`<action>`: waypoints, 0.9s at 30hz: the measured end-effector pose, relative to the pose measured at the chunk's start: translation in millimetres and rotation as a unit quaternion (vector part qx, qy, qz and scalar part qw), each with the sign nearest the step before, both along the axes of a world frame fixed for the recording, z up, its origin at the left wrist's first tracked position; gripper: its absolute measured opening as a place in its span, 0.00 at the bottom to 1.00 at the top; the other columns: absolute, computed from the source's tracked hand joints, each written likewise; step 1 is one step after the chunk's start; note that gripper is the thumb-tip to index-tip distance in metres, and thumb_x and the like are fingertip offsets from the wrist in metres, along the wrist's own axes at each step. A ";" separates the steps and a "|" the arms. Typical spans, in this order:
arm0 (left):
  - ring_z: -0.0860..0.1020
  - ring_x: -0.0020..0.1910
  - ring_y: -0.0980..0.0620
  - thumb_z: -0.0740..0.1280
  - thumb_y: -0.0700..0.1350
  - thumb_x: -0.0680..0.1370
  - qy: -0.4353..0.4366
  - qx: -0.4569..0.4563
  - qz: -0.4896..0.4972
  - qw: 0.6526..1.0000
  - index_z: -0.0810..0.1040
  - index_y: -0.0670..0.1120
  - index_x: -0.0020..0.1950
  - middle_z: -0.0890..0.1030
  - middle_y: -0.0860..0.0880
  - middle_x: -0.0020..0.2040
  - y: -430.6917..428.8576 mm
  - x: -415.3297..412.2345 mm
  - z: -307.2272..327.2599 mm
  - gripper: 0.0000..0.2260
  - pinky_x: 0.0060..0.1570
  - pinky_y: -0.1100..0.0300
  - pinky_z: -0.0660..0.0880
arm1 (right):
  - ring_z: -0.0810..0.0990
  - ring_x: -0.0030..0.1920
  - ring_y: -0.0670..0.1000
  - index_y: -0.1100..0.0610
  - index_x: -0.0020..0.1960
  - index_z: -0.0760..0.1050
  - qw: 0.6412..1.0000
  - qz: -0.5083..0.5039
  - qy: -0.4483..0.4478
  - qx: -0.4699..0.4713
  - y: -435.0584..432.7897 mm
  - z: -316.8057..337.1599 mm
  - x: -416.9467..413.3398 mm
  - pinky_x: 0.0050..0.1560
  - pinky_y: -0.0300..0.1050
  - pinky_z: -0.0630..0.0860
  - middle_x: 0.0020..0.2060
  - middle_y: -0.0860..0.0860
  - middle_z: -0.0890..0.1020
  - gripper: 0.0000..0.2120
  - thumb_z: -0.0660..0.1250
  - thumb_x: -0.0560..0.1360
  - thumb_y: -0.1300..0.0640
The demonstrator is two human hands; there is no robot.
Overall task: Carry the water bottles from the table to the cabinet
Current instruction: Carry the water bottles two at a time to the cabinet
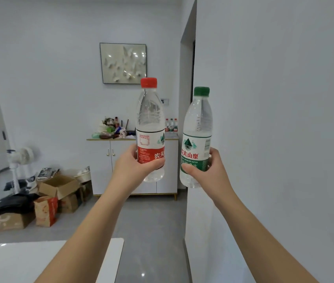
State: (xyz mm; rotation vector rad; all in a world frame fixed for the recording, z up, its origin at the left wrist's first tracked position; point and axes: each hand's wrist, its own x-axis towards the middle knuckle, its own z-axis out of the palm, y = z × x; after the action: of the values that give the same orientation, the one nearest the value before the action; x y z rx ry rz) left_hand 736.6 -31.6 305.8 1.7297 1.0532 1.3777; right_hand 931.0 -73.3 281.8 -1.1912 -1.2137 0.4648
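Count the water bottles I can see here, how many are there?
5. A red-capped bottle in the left hand, a green-capped bottle in the right hand, and three small bottles on the cabinet. Clutter there may hide more.

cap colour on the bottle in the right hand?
Green. The right hand grips the green-label bottle; its cap shows clearly in the head view.

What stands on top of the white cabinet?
On the white cabinet: three small bottles at right, a clutter pile at left. The red-capped bottle in the left hand covers the middle.
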 end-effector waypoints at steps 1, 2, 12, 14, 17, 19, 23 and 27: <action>0.81 0.51 0.55 0.79 0.49 0.67 0.001 0.001 -0.004 1.000 0.75 0.52 0.63 0.82 0.54 0.52 0.1 0.7 4.0 0.27 0.50 0.57 0.78 | 0.79 0.55 0.43 0.47 0.66 0.66 1.000 -0.001 0.000 0.002 0.4 3.7 -0.9 0.55 0.45 0.79 0.55 0.42 0.80 0.32 0.78 0.67 0.54; 0.81 0.51 0.55 0.79 0.49 0.67 0.001 0.001 -0.007 1.000 0.75 0.52 0.63 0.83 0.54 0.52 0.5 1.1 6.8 0.27 0.51 0.56 0.79 | 0.80 0.55 0.43 0.47 0.66 0.66 1.000 -0.002 -0.001 0.005 1.0 6.2 -1.7 0.55 0.45 0.79 0.55 0.42 0.80 0.32 0.78 0.67 0.53; 0.81 0.49 0.56 0.78 0.52 0.67 0.009 -0.001 -0.022 1.000 0.75 0.54 0.62 0.83 0.55 0.50 14.1 3.8 11.4 0.25 0.45 0.57 0.79 | 0.81 0.54 0.44 0.46 0.66 0.67 1.000 -0.019 -0.004 0.003 11.7 10.0 -5.0 0.56 0.53 0.80 0.54 0.43 0.80 0.33 0.79 0.66 0.51; 0.81 0.49 0.57 0.78 0.51 0.67 0.009 -0.002 -0.023 1.000 0.75 0.54 0.62 0.83 0.55 0.50 18.3 3.4 11.0 0.25 0.43 0.59 0.78 | 0.80 0.54 0.44 0.46 0.66 0.66 1.000 -0.023 -0.005 -0.001 15.3 10.0 -6.2 0.56 0.53 0.80 0.55 0.43 0.80 0.33 0.79 0.66 0.51; 0.81 0.48 0.57 0.78 0.51 0.68 0.006 0.004 -0.025 1.000 0.76 0.54 0.62 0.83 0.55 0.50 25.8 2.0 11.5 0.25 0.42 0.61 0.77 | 0.80 0.54 0.43 0.45 0.65 0.66 1.000 -0.028 -0.007 -0.005 21.9 11.3 -9.9 0.56 0.53 0.80 0.53 0.40 0.79 0.32 0.78 0.67 0.52; 0.81 0.48 0.57 0.78 0.51 0.68 0.005 0.002 -0.028 1.000 0.76 0.53 0.62 0.83 0.55 0.50 32.8 -0.3 12.8 0.25 0.41 0.61 0.77 | 0.79 0.53 0.42 0.45 0.65 0.66 0.999 -0.032 -0.006 -0.008 27.7 13.4 -13.4 0.56 0.53 0.80 0.52 0.38 0.79 0.31 0.78 0.67 0.52; 0.81 0.48 0.57 0.78 0.51 0.67 0.003 -0.005 -0.029 1.000 0.76 0.53 0.62 0.83 0.56 0.50 51.2 -6.7 16.0 0.25 0.46 0.58 0.79 | 0.80 0.54 0.43 0.44 0.64 0.67 0.999 -0.040 -0.006 -0.013 44.3 18.9 -20.7 0.55 0.54 0.80 0.52 0.38 0.79 0.31 0.78 0.67 0.51; 0.80 0.47 0.60 0.78 0.51 0.68 0.002 -0.007 -0.031 0.999 0.75 0.56 0.59 0.82 0.58 0.48 70.3 -10.8 17.3 0.23 0.44 0.61 0.78 | 0.80 0.54 0.44 0.45 0.65 0.67 0.999 -0.045 -0.011 -0.019 65.3 20.4 -26.7 0.55 0.54 0.81 0.54 0.41 0.80 0.32 0.78 0.66 0.51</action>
State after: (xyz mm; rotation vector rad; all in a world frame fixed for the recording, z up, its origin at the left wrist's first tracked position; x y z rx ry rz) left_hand 725.8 38.7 323.1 1.7412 1.0007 1.3250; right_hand 904.3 -8.0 302.2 -1.2805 -1.1704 0.4098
